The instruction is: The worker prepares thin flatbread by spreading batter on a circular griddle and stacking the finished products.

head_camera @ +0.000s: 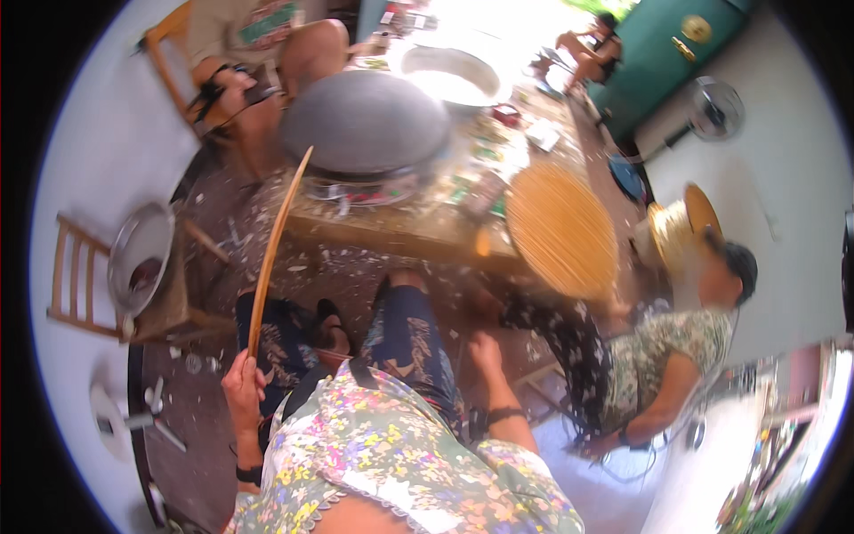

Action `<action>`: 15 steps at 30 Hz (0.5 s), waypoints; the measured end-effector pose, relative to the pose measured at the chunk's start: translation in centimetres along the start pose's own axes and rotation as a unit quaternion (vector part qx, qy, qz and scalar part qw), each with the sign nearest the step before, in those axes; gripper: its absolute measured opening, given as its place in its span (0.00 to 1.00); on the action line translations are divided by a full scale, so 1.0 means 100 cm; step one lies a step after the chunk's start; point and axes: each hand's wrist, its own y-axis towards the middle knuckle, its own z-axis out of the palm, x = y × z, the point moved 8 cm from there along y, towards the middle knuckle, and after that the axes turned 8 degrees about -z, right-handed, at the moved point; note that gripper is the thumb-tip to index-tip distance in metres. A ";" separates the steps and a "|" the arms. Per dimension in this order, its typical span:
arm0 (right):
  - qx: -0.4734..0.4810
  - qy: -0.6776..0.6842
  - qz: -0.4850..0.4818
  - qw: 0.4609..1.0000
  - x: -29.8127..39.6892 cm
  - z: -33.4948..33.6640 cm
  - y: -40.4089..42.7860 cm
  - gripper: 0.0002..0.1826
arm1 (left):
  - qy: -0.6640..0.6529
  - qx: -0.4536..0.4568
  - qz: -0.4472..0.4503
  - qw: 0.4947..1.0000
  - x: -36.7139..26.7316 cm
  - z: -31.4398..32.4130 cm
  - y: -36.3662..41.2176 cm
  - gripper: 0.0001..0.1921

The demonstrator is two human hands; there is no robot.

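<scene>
My left hand (244, 384) grips the lower end of a long, thin, slightly curved wooden or bamboo piece (272, 260). It stands nearly upright, its pointed far end overlapping the table's near left corner in view; whether it is a strip or a disc seen edge-on, I cannot tell. My right hand (486, 354) hangs by my right knee, with no object visible in it. It is blurred, and its finger position is unclear. Ahead, a large dark grey domed vessel or cover (367, 123) sits on the low wooden table (387, 233), above a ring with coloured scraps.
A white basin (454, 73) stands behind the dome. At right, a seated person (667, 374) is beside a round ribbed wooden disc (562, 230). Another person (267, 60) sits at far left, near a metal basin (141, 260) on a wooden stand. Scraps litter the floor (320, 263).
</scene>
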 end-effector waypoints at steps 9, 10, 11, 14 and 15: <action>0.310 -0.238 -0.066 0.918 -0.044 -0.005 -0.091 0.13 | -0.157 0.000 -0.026 0.987 -0.001 -0.052 0.001 0.15; 0.316 -0.243 -0.076 0.914 -0.051 -0.013 -0.094 0.13 | -0.125 -0.028 -0.013 0.992 -0.004 -0.064 -0.001 0.15; 0.303 -0.252 -0.078 0.916 -0.057 -0.024 -0.097 0.14 | -0.091 -0.056 -0.004 0.994 -0.004 -0.076 -0.003 0.16; 0.258 -0.262 -0.017 0.930 -0.073 -0.033 -0.099 0.12 | -0.150 -0.119 0.005 0.982 0.008 -0.100 -0.008 0.18; 0.210 -0.235 -0.037 0.948 -0.069 -0.038 -0.103 0.12 | -0.209 -0.159 0.017 0.965 0.013 -0.109 -0.011 0.18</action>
